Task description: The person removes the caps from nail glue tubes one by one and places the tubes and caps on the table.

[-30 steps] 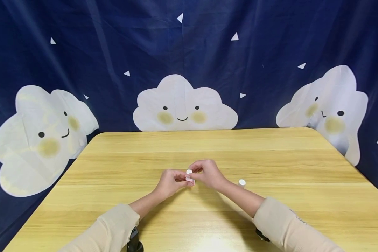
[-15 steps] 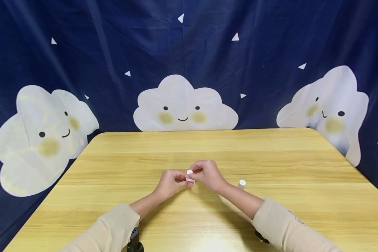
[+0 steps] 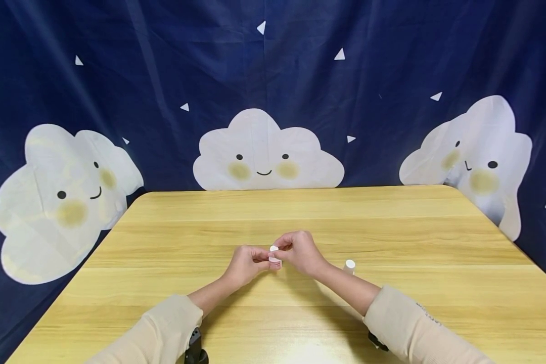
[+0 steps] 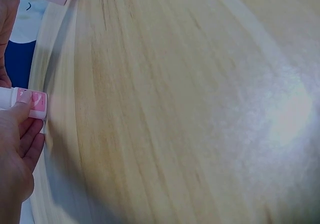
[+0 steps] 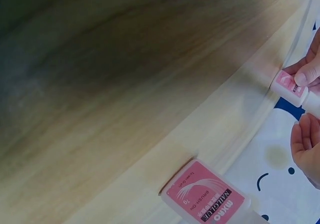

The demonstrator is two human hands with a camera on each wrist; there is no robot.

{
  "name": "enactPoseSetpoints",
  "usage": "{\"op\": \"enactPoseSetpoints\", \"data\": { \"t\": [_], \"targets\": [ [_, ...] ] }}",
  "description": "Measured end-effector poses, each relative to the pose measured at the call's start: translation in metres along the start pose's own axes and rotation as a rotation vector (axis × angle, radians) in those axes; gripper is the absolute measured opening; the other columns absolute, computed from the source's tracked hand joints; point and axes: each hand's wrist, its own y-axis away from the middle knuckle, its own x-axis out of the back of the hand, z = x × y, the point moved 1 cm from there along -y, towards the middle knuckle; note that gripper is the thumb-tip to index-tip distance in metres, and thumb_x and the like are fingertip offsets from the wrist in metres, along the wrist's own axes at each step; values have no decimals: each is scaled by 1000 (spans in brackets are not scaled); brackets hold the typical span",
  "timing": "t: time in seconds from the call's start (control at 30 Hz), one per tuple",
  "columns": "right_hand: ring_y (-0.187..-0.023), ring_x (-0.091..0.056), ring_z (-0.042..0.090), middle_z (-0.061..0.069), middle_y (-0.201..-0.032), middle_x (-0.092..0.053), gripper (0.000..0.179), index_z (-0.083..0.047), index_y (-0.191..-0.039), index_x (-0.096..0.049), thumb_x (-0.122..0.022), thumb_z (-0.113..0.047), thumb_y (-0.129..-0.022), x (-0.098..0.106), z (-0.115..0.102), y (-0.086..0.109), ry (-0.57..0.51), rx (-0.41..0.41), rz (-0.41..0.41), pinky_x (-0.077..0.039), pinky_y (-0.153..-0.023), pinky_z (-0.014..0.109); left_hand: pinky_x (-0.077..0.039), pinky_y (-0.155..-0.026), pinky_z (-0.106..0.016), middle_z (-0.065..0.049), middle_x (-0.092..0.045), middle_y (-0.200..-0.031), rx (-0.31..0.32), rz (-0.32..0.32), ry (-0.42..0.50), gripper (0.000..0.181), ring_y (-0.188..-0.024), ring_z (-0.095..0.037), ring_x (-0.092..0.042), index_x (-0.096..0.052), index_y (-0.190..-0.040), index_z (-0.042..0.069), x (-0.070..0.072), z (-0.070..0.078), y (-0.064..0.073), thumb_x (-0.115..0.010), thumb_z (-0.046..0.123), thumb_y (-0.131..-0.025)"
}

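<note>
Near the middle of the table, my left hand (image 3: 243, 264) holds a small nail glue bottle (image 3: 276, 265) by its body, thumb on the pink label. The bottle stands upright at the tabletop. Its white cap (image 3: 274, 248) is pinched between the thumb and fingers of my right hand (image 3: 302, 252). Whether the cap is loose cannot be seen. In the right wrist view the held bottle (image 5: 287, 87) shows its pink label and white cap. A second nail glue bottle (image 5: 205, 194), labelled "NAIL GLUE", stands upright on the table, apart from both hands, right of them in the head view.
The wooden table (image 3: 200, 222) reaches back to a dark blue curtain (image 3: 300, 65) printed with clouds. In the head view, my right forearm passes just in front of the second bottle (image 3: 350, 265) and hides its lower part.
</note>
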Motion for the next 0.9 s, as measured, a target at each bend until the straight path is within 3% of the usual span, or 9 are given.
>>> {"op": "enactPoseSetpoints", "data": {
  "t": [0.37,0.67,0.9],
  "targets": [
    [-61,-57,4,11,-72,-71,7,3,-78,-72,-74,-4,-76,1,0,-1,11,31,-35,-49,-55,12,-52,-57,-15,-17,-72,-82,-28,-12,23,19,-69,-22,-69,-73,-88,-2,-1,1,1,-75,11,-74],
    [-64,-61,6,11,-74,-72,6,2,-80,-72,-73,-3,-77,3,0,-3,32,59,-69,-49,-58,11,-51,-57,-14,-15,-73,-83,-49,-18,-21,19,-69,-14,-68,-74,-88,0,-1,0,-1,-75,13,-74],
    [-66,-63,7,10,-75,-72,5,1,-80,-72,-72,-3,-78,4,0,-4,49,75,-102,-49,-59,12,-53,-58,-16,-15,-72,-82,-81,-32,-24,19,-69,-16,-69,-73,-88,-2,0,-2,-1,-74,12,-75]
  ]
}}
